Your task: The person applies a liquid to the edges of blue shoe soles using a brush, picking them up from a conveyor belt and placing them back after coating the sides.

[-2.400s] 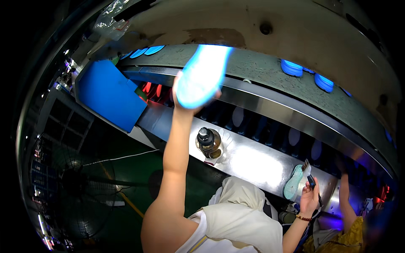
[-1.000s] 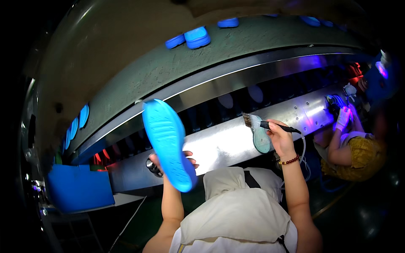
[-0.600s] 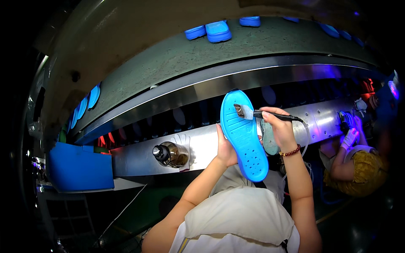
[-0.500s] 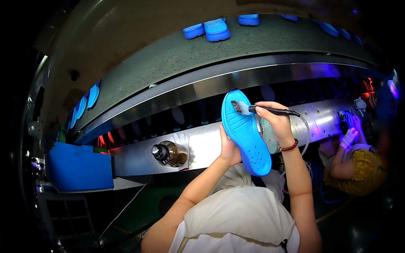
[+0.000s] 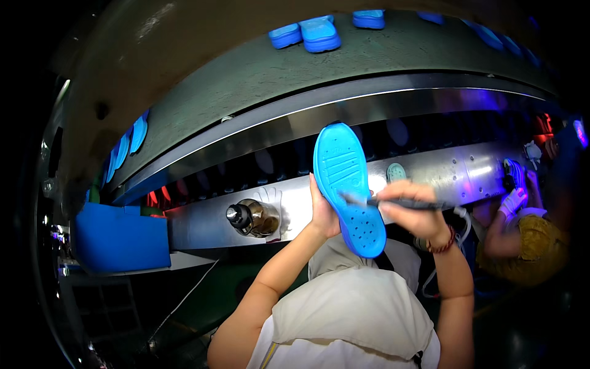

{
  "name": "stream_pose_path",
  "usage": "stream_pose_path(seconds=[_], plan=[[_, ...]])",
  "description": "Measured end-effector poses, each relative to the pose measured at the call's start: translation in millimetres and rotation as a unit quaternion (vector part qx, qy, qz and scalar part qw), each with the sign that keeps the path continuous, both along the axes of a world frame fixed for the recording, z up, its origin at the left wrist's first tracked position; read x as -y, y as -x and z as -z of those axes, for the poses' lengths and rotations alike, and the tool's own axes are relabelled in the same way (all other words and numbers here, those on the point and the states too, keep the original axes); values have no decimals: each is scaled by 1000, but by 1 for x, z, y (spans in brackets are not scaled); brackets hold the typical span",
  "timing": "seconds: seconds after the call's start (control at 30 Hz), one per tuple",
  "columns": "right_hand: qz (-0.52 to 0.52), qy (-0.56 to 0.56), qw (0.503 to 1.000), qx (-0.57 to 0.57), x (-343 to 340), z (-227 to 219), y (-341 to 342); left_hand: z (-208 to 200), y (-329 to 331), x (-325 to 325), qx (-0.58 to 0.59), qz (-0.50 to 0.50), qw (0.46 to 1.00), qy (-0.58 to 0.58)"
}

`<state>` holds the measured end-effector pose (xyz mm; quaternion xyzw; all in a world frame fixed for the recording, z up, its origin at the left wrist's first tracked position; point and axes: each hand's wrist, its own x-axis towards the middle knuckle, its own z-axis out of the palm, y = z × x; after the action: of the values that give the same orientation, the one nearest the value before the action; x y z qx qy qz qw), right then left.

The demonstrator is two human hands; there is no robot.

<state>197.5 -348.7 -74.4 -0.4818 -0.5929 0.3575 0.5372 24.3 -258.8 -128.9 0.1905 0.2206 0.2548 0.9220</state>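
Observation:
A bright blue shoe sole [image 5: 340,165] stands tilted in front of my body, its ribbed and holed inner face toward me. My left hand [image 5: 324,210] grips it by the left edge, with the thumb at the side and the other fingers hidden behind. In my right hand [image 5: 413,208] is a brush with a black handle [image 5: 405,203], smeared by motion. Its bristles [image 5: 356,198] are at the middle of the sole, just above the holes. A thin pale tube [image 5: 465,224] hangs near the right wrist, beside a bracelet of dark red beads.
On the metal ledge stand a brown bottle with a black top [image 5: 247,219] and a pale green oval piece [image 5: 396,172]. Several blue soles [image 5: 321,35] lie on the green belt [image 5: 258,80] beyond. A blue box [image 5: 123,240] is left; a gloved co-worker [image 5: 522,227] sits right.
The brush has come down from the sole's far end to its middle, my right hand lower with it. The sole has shifted slightly left, and the pale green piece now shows beside it.

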Motion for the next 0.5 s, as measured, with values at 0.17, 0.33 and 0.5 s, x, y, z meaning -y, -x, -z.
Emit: stream_pose_path(seconds=[0.17, 0.33, 0.5], plan=[[9, -62, 998, 9, -28, 1, 4, -12, -13, 7, 45, -10, 999, 23], [-84, 23, 982, -170, -13, -8, 0, -28, -6, 4, -34, -5, 998, -51], [-102, -61, 993, 2, -13, -7, 2, -22, -7, -3, -64, -65, 992, -86]])
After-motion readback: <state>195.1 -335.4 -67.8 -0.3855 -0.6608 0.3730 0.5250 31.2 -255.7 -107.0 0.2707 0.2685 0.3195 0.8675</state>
